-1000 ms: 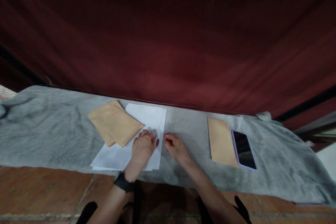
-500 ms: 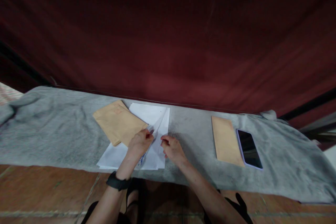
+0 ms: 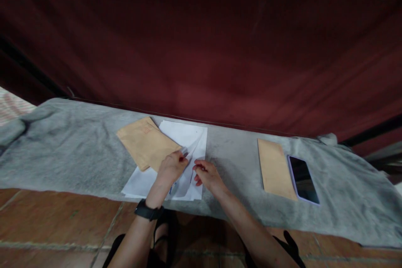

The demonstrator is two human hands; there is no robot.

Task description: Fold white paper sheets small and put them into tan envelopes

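Observation:
A stack of white paper sheets [image 3: 188, 127] lies on the cloth in front of me, its top sheet partly lifted and bent. My left hand [image 3: 172, 166], with a black band on the wrist, pinches the raised sheet near its middle. Blue marks show on the paper below that hand. At the right side of the stack, my right hand [image 3: 207, 175] has its fingers curled together at the sheet's edge; the exact hold at the fingertips is small and hard to see. Brown envelopes [image 3: 146, 140] overlap the stack's left part, close to my left hand.
Another brown envelope [image 3: 275, 169] lies to the right, beside a phone [image 3: 303, 179] with a purple case and dark screen. Grey cloth [image 3: 78, 150] covers the narrow surface. A dark red upright panel [image 3: 201, 63] stands right behind it. Tiled floor [image 3: 63, 217] shows in front.
The view has shifted slightly, so everything sits a little further right. Between my hands, the lifted sheet has moved slightly; both hands keep nearly the same places on the paper.

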